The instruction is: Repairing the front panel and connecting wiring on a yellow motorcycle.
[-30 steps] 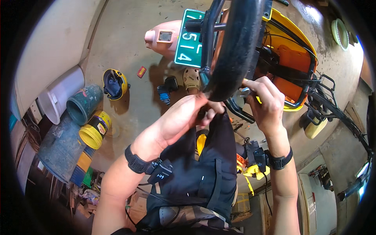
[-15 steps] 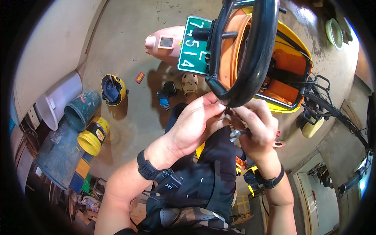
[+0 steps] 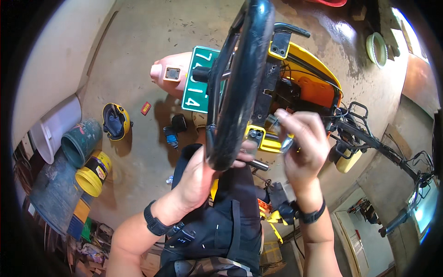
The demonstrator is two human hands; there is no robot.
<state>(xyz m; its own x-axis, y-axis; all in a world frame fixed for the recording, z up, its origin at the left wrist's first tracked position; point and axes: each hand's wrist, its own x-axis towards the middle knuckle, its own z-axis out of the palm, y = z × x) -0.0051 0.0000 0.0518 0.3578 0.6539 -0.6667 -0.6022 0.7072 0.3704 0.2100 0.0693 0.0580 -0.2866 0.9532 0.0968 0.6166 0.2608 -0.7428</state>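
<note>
A black tubular frame (image 3: 238, 87) stands tilted in front of me, hiding part of a green licence plate (image 3: 196, 94) behind it. My left hand (image 3: 196, 180) is closed round the frame's lower end, its fingertips showing on the right side. To the right, my right hand (image 3: 307, 147) is raised and apart from the frame, blurred by motion. It grips a shiny metal wrench (image 3: 287, 143); a small dark piece near its fingertips is too blurred to name. Just left of that hand is a yellow-edged bracket (image 3: 255, 135) on the yellow vehicle body (image 3: 318, 60).
A yellow helmet (image 3: 116, 121) and small red box (image 3: 146, 108) lie on the floor at left. Beyond them stand a yellow bucket (image 3: 93, 174), a dark green bucket (image 3: 82, 142) and a larger blue-grey bin (image 3: 54, 191). Handlebars with cables (image 3: 392, 150) extend at right.
The black frame has swung left and down in view, uncovering the bracket and vehicle body. My right hand has parted from my left and moved up to the right with the wrench.
</note>
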